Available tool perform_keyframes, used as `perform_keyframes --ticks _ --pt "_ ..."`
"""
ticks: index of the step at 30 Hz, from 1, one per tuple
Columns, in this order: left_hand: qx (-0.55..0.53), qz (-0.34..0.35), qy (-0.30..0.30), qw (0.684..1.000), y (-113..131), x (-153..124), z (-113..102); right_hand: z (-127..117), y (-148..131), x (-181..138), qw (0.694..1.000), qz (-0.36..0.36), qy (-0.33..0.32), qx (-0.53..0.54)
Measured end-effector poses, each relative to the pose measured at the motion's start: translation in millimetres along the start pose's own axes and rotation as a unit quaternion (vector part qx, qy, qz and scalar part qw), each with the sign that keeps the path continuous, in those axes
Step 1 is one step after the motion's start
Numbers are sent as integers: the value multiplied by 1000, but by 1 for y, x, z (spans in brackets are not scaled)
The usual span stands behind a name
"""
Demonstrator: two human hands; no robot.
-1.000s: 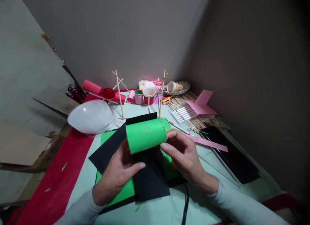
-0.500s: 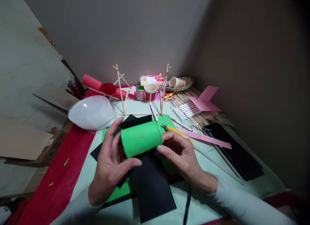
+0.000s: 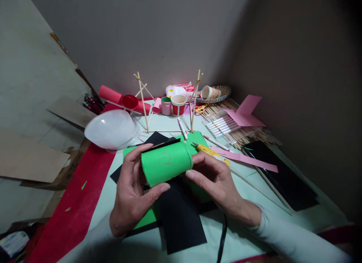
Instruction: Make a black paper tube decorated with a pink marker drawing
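Note:
A green paper-covered cylinder [image 3: 160, 165] with a brown pencil-like mark lies sideways between my hands, above the table. My left hand [image 3: 135, 197] wraps its left end, fingers behind and thumb along the lower edge. At the right end, my right hand [image 3: 216, 182] pinches the rim between thumb and fingers. A strip of black paper shows along the cylinder's top edge. Beneath are a black paper sheet [image 3: 181, 217] and green paper [image 3: 145, 219]. Just beyond my right hand lies a yellow glue gun [image 3: 210, 153], its cord running right.
A stick frame [image 3: 147, 108] stands behind. Left of it are a clear plastic bowl [image 3: 111, 129] and pink tubes [image 3: 111, 95]. Paper cups [image 3: 178, 105] sit at the back. To the right lie markers [image 3: 223, 126], a pink strip [image 3: 249, 159] and a black tablet-like slab [image 3: 283, 180].
The cylinder has rolled slightly in my hands, so the black strip on top shows less. My left fingers now lie over its upper left edge. The whole view has shifted a little.

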State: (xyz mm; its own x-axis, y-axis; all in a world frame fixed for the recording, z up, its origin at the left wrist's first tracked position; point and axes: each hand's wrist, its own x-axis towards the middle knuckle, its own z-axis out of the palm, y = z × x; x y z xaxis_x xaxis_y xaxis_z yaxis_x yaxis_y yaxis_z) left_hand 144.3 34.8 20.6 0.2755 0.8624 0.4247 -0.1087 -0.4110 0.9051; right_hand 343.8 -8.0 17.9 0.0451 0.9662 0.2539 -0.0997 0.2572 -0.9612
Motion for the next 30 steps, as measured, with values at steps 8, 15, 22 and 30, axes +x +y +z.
perform_keyframes --ticks 8,15,22,30 --pt "-1 5 -4 1000 -2 1 -1 -3 2 -1 999 -22 -32 2" --pt "-30 -42 37 998 -7 5 -6 -9 -1 1 994 -77 -25 -77" --pt "-105 -90 99 985 -8 22 -16 -27 6 7 827 -334 -85 -444" --pt "-76 -73 75 992 -11 21 -16 -9 -13 1 843 -338 -157 -387"
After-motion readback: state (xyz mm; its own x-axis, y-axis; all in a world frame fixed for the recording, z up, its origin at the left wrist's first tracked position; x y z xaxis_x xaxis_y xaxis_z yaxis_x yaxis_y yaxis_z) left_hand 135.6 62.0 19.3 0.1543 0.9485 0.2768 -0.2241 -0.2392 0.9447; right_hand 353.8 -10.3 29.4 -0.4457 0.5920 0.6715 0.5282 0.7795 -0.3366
